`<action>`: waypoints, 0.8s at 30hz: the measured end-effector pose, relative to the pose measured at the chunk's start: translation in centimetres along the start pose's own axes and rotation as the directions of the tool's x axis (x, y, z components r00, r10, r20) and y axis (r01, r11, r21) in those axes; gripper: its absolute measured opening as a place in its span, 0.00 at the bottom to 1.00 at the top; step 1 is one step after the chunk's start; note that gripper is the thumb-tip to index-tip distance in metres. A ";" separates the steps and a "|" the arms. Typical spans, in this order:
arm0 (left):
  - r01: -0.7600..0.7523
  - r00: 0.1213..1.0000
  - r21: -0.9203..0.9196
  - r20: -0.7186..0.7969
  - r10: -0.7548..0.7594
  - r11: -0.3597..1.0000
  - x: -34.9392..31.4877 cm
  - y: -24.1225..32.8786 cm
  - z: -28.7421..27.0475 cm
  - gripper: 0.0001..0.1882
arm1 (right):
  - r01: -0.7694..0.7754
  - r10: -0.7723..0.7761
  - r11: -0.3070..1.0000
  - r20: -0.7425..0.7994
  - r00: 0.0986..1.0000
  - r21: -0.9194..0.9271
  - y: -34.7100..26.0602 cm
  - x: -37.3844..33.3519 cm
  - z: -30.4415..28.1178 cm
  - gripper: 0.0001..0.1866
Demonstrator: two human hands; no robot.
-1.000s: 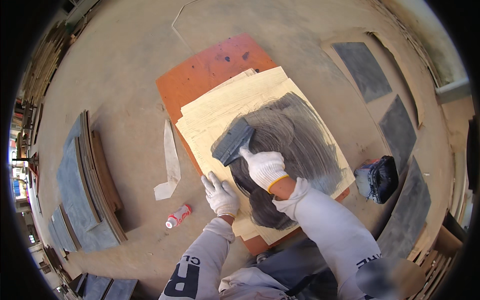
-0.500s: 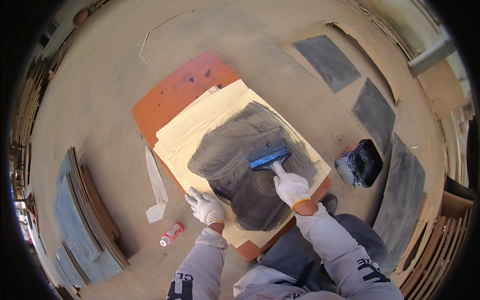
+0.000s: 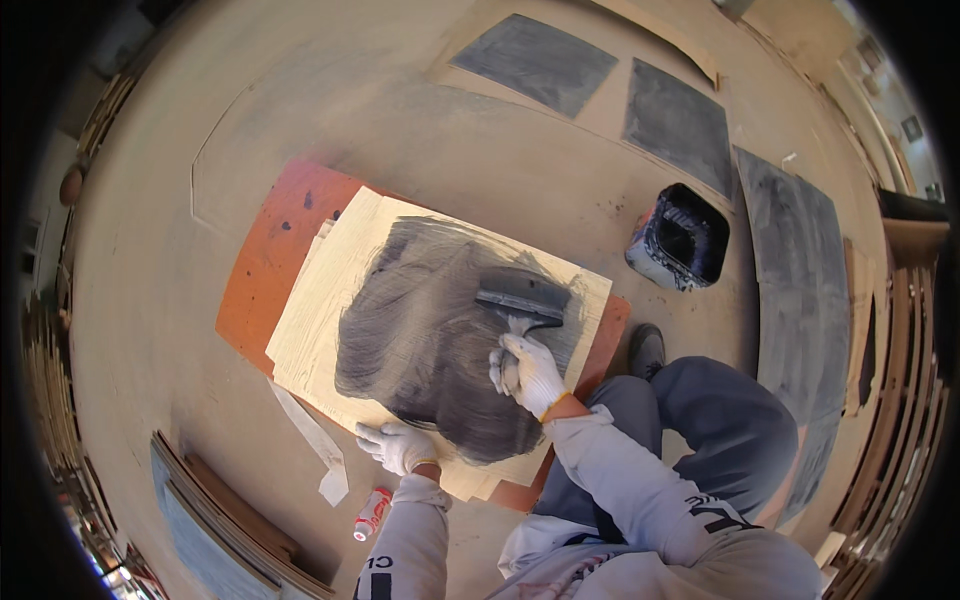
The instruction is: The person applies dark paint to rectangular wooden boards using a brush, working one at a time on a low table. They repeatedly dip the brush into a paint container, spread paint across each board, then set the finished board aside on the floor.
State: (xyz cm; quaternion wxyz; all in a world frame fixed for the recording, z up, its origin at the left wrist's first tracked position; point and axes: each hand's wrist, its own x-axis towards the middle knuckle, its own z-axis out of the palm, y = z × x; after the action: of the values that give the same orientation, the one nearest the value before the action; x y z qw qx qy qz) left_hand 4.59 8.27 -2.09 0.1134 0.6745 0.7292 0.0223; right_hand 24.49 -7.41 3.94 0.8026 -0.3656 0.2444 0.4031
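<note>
My right hand [image 3: 528, 375], in a white glove with a yellow cuff edge, is wrapped round the handle of a wide, dark squeegee [image 3: 521, 300]. Its blade rests on the top pale wood-grain sheet [image 3: 318, 335], within a black, streaky coat [image 3: 405, 300] covering much of the surface. My left hand [image 3: 398, 446], gloved too, lies with fingers spread on the sheet's near left edge. Beneath the stack of sheets is a reddish-orange board [image 3: 262, 270] with dark spots. Beyond it to the right stands a black-smeared square bucket [image 3: 680, 240] with dark liquid inside.
Dark coated sheets [image 3: 535, 62] lie on the floor at the far right, and more [image 3: 800, 290] run down the right side. A red and white bottle [image 3: 372, 514] lies by my left arm, near a pale strip [image 3: 312, 440]. Stacked boards [image 3: 225, 530] sit at lower left.
The view has turned, so the surroundings appear shifted. My right hand has tilted the squeegee the other way on the black coat. My left hand stays at the sheet's edge.
</note>
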 end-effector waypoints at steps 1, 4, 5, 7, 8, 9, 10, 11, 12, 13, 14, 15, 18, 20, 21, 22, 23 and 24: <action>0.007 1.000 0.004 0.010 -0.007 1.000 0.1 0.0 0.1 0.33 | 0.042 -0.043 0.999 -0.070 0.997 -0.004 -0.3 1.0 0.9 0.08; 0.024 0.999 0.017 0.036 -0.025 1.000 0.0 0.2 0.0 0.33 | 0.137 -0.125 0.989 -0.199 0.972 0.048 -1.3 2.5 -0.3 0.07; 0.016 1.000 0.014 0.017 -0.016 1.000 0.1 -0.1 0.1 0.33 | 0.175 -0.153 0.981 -0.215 0.965 0.086 -1.6 2.0 -1.1 0.07; 0.014 1.000 0.025 0.012 -0.014 1.000 0.2 -0.5 0.0 0.33 | 0.204 -0.178 0.973 -0.216 0.960 0.105 -2.6 0.3 -3.9 0.05; 0.027 0.999 0.036 0.020 -0.028 0.999 0.4 -0.4 -0.1 0.33 | 0.195 -0.154 0.973 -0.289 0.945 0.119 -2.9 0.5 -4.5 0.04; 0.041 0.999 0.048 0.031 -0.043 0.998 0.4 -0.2 -0.3 0.32 | 0.226 -0.177 0.963 -0.286 0.942 0.145 -3.2 0.5 -4.0 0.05; 0.053 0.998 0.059 0.043 -0.055 0.997 0.3 -0.1 -0.2 0.32 | 0.259 -0.204 0.951 -0.286 0.936 0.170 -3.5 0.5 -3.0 0.07; 0.048 0.998 0.063 0.034 -0.050 0.997 0.2 -0.2 -0.3 0.32 | 0.215 -0.173 0.965 -0.252 0.952 0.151 -3.8 0.8 -1.8 0.05; 0.038 0.999 0.062 0.026 -0.039 0.997 0.1 0.0 -0.2 0.32 | 0.177 -0.146 0.975 -0.217 0.965 0.131 -4.2 1.4 -0.5 0.05; 0.023 0.999 0.059 0.022 -0.024 0.998 -0.2 0.4 0.0 0.32 | 0.141 -0.116 0.983 -0.199 0.973 0.117 -4.2 2.4 0.3 0.05; 0.012 0.999 0.055 0.034 -0.014 0.998 -0.6 0.7 0.2 0.32 | 0.110 -0.077 0.981 -0.200 0.977 0.161 -4.6 3.0 0.7 0.05; 0.014 0.999 0.059 0.031 -0.016 0.998 -0.4 0.5 0.0 0.32 | 0.131 -0.089 0.976 -0.234 0.968 0.173 -4.3 3.1 0.7 0.05; 0.028 0.999 0.062 0.022 -0.029 0.998 0.1 0.1 -0.4 0.32 | 0.238 -0.173 0.941 -0.264 0.949 0.239 -3.6 2.0 -1.3 0.06; 0.042 0.999 0.082 0.012 -0.043 0.996 0.5 -0.2 -0.4 0.32 | 0.244 -0.155 0.931 -0.313 0.937 0.270 -3.1 2.1 -1.0 0.05; 0.045 0.999 0.107 0.008 -0.046 0.993 0.9 -0.6 -0.1 0.32 | 0.224 -0.136 0.936 -0.306 0.942 0.271 -3.5 2.0 0.4 0.06; 0.037 0.999 0.125 0.012 -0.039 0.992 0.8 -0.4 0.2 0.32 | 0.218 -0.132 0.938 -0.303 0.944 0.270 -4.3 2.3 1.3 0.06; 0.031 0.999 0.097 0.018 -0.033 0.995 0.5 -0.4 0.3 0.32 | 0.204 -0.147 0.959 -0.270 0.952 0.198 -4.7 3.2 1.8 0.06; 0.014 0.999 0.065 0.034 -0.016 0.998 -0.1 0.3 0.6 0.32 | 0.171 -0.106 0.956 -0.263 0.959 0.240 -5.2 4.6 1.2 0.06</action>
State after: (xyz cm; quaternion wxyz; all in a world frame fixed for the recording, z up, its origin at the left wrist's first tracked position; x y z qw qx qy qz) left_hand 4.96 8.08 -2.58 0.1040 0.6727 0.7325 -0.0138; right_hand 31.48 -6.43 3.56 0.8333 -0.3209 0.3667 0.2612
